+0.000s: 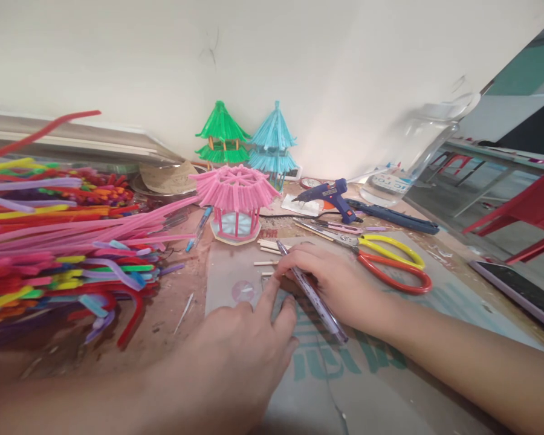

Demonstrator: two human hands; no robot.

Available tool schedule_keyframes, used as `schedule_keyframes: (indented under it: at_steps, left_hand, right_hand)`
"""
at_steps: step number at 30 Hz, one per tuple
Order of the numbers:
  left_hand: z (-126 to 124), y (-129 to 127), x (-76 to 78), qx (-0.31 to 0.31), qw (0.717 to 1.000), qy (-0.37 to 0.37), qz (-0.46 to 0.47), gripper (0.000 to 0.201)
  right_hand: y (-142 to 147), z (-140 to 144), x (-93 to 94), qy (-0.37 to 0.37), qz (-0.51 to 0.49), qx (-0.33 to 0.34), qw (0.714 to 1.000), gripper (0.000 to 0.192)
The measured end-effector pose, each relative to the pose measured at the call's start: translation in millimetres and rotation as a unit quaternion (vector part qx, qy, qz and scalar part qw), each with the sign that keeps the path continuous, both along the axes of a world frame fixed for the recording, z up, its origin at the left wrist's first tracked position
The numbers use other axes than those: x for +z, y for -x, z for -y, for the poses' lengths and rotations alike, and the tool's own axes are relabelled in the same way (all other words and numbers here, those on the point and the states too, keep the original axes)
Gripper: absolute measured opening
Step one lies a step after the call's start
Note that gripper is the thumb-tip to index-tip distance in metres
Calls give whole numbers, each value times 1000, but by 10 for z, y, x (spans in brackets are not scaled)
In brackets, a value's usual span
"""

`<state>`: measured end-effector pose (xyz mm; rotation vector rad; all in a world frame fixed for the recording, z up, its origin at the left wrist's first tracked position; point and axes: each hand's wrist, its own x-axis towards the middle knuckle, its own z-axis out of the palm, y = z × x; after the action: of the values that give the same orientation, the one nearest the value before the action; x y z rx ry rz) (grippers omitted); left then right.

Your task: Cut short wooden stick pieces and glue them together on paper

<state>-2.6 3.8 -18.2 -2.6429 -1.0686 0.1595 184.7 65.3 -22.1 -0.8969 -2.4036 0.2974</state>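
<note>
The right hand is closed round a pen, its tip pointing down toward the grey card sheet that covers this part of the tabletop; the pen's barrel slants back over the knuckles toward the little pavilions; I cannot make out any drawn line under the fingers. The left hand holds nothing; it lies flat with fingers spread, pressing the sheet just beside the right hand, the two almost touching at the fingertips. It looks to me like a marking or measuring step on the card; the next stroke would want the left hand kept firm so the sheet does not slide, and a light, steady pen. A few short wooden sticks lie just beyond the right hand; the pink model pavilion stands behind them; green and blue pavilions stand by the wall. The scissors and the glue gun lie to the right, near but untouched; a heap of coloured pipe cleaners fills the left.
</note>
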Motion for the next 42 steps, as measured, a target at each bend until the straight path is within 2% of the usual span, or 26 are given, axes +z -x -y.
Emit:
schedule_keyframes:
  at_steps: [8, 15, 30, 42]
  left_hand:
    - [-11, -19, 61, -1, 1000, 4, -12, 38]
    - [-18, -22, 120, 23, 1000, 1, 4, 38]
    - [-19, -25, 63, 11, 999, 39, -2, 45]
    - [12, 8, 49, -6, 1000, 17, 4, 41]
  right_hand:
    - [-6, -8, -20, 0, 4, -4, 1000, 17]
    - [-8, 1, -3, 2, 7, -8, 1000, 17]
    - [1, 10, -1, 4, 9, -4, 1000, 16]
    - [3, 20, 12, 1, 23, -6, 1000, 20]
